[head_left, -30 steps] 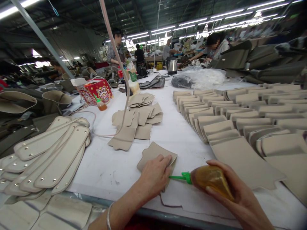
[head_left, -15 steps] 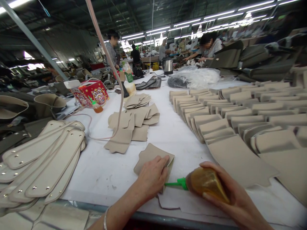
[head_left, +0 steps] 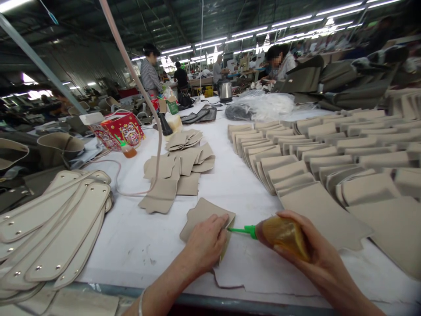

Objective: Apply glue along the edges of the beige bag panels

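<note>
My left hand (head_left: 206, 240) presses on a beige leather piece (head_left: 199, 213) lying on the white tabletop, its fingers closed over the folded right edge. Most of that edge is hidden under the fingers. In my right hand (head_left: 317, 245) is a squeeze glue bottle (head_left: 283, 237) of amber liquid, gripped around its body and tipped on its side. Its thin green nozzle (head_left: 241, 229) points left, with the tip at the leather's edge beside my left fingertips.
Small leather pieces (head_left: 187, 169) lie piled ahead. Rows of folded leather pieces (head_left: 296, 175) cover the right side. Straps with metal studs (head_left: 77, 232) are stacked at left. A pink hose (head_left: 160, 136) hangs onto the table near a red box (head_left: 126, 131) and another glue bottle (head_left: 128, 150).
The nozzle tip has moved up along the leather's edge, away from me, towards my left fingertips. My left hand keeps its place on the piece. The whole view has shifted slightly.
</note>
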A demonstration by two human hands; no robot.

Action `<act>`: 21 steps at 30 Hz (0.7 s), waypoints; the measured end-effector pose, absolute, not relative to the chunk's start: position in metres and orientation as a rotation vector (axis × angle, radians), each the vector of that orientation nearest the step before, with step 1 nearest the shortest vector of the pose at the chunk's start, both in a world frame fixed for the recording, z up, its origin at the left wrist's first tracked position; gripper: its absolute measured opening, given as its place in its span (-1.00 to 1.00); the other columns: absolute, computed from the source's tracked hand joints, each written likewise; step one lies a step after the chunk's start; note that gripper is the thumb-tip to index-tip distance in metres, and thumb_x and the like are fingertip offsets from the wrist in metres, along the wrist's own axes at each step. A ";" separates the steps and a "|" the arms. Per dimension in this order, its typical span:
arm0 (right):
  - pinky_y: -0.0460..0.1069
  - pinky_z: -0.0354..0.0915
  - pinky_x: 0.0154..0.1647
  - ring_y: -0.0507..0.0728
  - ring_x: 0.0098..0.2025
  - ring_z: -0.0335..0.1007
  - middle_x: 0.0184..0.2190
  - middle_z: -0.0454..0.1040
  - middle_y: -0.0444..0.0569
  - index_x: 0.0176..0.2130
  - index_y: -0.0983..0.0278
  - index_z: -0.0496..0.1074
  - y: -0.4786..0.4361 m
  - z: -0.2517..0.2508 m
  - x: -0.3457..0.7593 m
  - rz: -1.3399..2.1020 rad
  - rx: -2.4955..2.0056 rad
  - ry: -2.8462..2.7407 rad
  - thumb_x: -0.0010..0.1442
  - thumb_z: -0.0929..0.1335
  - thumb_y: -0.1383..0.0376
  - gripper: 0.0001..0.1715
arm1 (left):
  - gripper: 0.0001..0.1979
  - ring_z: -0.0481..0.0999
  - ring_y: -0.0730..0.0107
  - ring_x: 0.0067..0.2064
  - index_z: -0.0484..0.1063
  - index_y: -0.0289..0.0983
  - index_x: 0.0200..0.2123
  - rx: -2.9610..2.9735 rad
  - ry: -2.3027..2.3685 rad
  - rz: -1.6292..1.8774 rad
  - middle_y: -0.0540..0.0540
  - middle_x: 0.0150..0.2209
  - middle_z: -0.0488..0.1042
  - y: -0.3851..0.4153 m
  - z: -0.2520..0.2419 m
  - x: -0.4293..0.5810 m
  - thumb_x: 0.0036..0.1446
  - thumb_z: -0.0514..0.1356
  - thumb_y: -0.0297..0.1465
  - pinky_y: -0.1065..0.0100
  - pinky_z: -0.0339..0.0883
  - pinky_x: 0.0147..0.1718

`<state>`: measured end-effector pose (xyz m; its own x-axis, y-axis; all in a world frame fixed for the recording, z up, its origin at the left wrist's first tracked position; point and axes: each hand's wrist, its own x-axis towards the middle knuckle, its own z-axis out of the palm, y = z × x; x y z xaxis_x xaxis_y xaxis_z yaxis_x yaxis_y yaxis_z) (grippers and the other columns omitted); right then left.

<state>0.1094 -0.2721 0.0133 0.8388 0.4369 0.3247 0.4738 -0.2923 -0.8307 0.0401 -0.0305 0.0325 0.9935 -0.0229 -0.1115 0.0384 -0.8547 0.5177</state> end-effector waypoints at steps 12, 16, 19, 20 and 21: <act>-0.17 0.21 0.07 0.10 0.03 0.32 0.06 0.33 -0.17 0.13 0.02 0.24 -0.281 0.005 0.114 -0.029 -1.959 -0.658 0.25 0.39 0.02 -0.48 | -0.55 0.46 0.18 -0.06 0.32 -0.26 0.15 2.556 0.055 -0.149 -0.11 -0.07 0.46 -0.031 0.033 0.041 0.21 -0.03 -0.45 0.23 0.30 -0.02; -0.18 0.20 0.07 0.10 0.03 0.32 0.06 0.32 -0.16 0.14 0.04 0.23 -0.281 0.007 0.113 -0.065 -1.960 -0.646 0.26 0.39 0.04 -0.48 | -0.54 0.46 0.17 -0.06 0.30 -0.25 0.18 2.551 0.056 -0.138 -0.11 -0.06 0.46 -0.030 0.032 0.040 0.22 -0.04 -0.44 0.22 0.31 -0.03; -0.22 0.19 0.05 0.08 0.05 0.31 0.07 0.33 -0.19 0.14 0.02 0.23 -0.282 0.005 0.109 -0.017 -1.949 -0.668 0.26 0.38 0.04 -0.49 | -0.55 0.46 0.16 -0.09 0.30 -0.25 0.17 2.567 0.067 -0.158 -0.12 -0.09 0.47 -0.030 0.032 0.039 0.23 -0.04 -0.43 0.22 0.32 -0.08; -0.23 0.20 0.04 0.08 0.05 0.31 0.07 0.33 -0.19 0.14 0.02 0.23 -0.282 0.004 0.108 -0.002 -1.946 -0.659 0.26 0.38 0.03 -0.49 | -0.55 0.46 0.16 -0.10 0.30 -0.25 0.17 2.567 0.075 -0.160 -0.12 -0.09 0.47 -0.031 0.032 0.039 0.23 -0.04 -0.42 0.22 0.32 -0.08; -0.22 0.21 0.04 0.09 0.05 0.31 0.07 0.33 -0.18 0.14 0.03 0.24 -0.282 0.003 0.109 0.007 -1.943 -0.635 0.25 0.39 0.03 -0.48 | -0.55 0.46 0.17 -0.10 0.31 -0.25 0.17 2.563 0.082 -0.159 -0.13 -0.09 0.47 -0.031 0.032 0.039 0.23 -0.04 -0.43 0.23 0.32 -0.08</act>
<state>0.1086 -0.2820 0.0032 0.8594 0.4331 0.2717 0.4268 -0.3153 -0.8476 0.0392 -0.0315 0.0324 0.9910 0.0248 -0.1312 0.0920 -0.8387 0.5367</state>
